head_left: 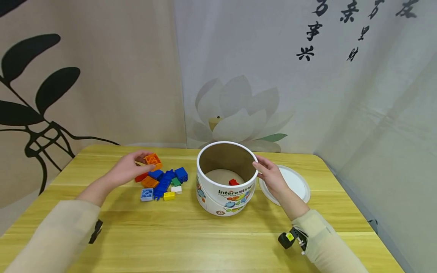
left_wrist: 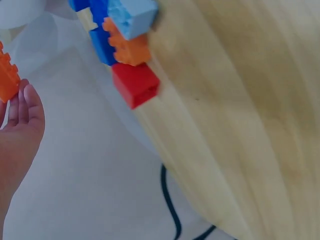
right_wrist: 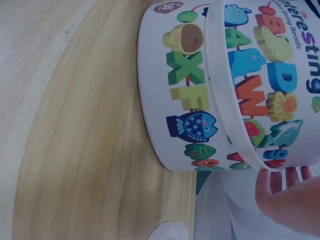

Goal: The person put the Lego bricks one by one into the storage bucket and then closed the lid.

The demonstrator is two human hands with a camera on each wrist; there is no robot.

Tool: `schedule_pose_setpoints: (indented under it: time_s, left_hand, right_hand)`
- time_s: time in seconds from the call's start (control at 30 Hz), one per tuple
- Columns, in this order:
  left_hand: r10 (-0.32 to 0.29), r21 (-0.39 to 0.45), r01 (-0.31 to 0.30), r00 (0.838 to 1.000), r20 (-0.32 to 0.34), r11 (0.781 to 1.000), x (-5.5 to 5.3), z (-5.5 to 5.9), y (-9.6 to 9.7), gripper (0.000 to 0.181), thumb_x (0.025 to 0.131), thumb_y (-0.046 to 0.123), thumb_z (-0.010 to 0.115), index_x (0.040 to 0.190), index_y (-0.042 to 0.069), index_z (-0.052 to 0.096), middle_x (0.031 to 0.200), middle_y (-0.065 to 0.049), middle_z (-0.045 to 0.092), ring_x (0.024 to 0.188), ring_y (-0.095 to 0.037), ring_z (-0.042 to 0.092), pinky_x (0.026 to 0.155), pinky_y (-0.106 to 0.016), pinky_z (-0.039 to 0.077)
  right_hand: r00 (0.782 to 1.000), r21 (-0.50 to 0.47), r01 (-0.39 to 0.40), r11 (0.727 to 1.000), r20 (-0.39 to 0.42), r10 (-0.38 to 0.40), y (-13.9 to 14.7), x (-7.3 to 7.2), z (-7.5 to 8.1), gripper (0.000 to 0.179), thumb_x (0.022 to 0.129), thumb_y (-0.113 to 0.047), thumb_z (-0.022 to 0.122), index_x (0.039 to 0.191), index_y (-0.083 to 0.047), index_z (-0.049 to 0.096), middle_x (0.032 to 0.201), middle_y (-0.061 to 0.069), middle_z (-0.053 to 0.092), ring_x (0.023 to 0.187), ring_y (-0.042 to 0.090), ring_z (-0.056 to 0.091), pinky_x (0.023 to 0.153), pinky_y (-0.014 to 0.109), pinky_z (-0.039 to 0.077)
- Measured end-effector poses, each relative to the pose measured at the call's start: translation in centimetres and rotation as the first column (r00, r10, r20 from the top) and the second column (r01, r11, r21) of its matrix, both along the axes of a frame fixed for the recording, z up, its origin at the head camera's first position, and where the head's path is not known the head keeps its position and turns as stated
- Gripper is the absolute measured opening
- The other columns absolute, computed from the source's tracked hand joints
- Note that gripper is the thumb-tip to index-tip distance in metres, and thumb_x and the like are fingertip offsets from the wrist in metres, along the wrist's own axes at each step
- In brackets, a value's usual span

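Observation:
My left hand holds an orange building block above a pile of blocks, pinched between thumb and fingers. Beneath it lie a red block, another orange block, blue blocks and a light blue block. Green, white and yellow blocks sit at the pile's right side. My right hand holds the right side of a white printed bucket near its rim. Inside the upright, lidless bucket, a small red block rests on the bottom.
A round white lid lies on the wooden table to the bucket's right, partly behind my right hand. Printed curtains hang behind the table's far edge and along its right side.

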State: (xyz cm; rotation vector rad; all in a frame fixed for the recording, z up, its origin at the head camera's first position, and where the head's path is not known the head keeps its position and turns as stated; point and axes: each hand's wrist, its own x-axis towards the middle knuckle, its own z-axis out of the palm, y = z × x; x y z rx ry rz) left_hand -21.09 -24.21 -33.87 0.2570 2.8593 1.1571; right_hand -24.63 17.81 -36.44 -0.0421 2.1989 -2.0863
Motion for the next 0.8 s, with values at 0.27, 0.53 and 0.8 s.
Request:
schedule_pose_setpoints:
  time_s: [0.27, 0.53, 0.8]
  left_hand:
    - [-0.035, 0.007, 0.035, 0.999, -0.019, 0.999, -0.9, 1.5, 1.8, 0.059, 0.090, 0.035, 0.060, 0.136, 0.003, 0.042, 0.120, -0.019, 0.055, 0.106, -0.031, 0.052, 0.079, -0.032, 0.050]
    - [-0.094, 0.051, 0.096, 0.995, -0.040, 0.994, -1.8, 2.8, 4.7, 0.054, 0.089, 0.031, 0.063, 0.133, 0.004, 0.046, 0.118, -0.016, 0.056, 0.105, -0.029, 0.052, 0.082, -0.032, 0.048]
    - [-0.175, 0.090, 0.182, 0.981, -0.080, 0.979, -2.6, 4.1, 7.7, 0.050, 0.088, 0.026, 0.064, 0.131, 0.004, 0.048, 0.116, -0.015, 0.057, 0.102, -0.027, 0.053, 0.078, -0.029, 0.048]
  right_hand:
    - [1.000, -0.011, 0.002, 1.000, -0.005, -0.002, 0.1, -0.1, 0.1, 0.047, 0.096, -0.014, 0.050, 0.140, -0.001, 0.039, 0.140, 0.017, 0.042, 0.118, 0.019, 0.048, 0.105, 0.046, 0.037]
    - [1.000, -0.022, 0.010, 1.000, 0.009, -0.010, 0.2, 0.1, -0.1, 0.046, 0.096, -0.013, 0.051, 0.139, -0.002, 0.041, 0.139, 0.017, 0.044, 0.116, 0.018, 0.049, 0.105, 0.047, 0.036]
    - [1.000, -0.032, 0.007, 0.999, -0.008, -0.008, 0.1, 0.0, -0.1, 0.046, 0.096, -0.013, 0.050, 0.139, 0.000, 0.040, 0.140, 0.018, 0.043, 0.117, 0.019, 0.049, 0.105, 0.048, 0.035]
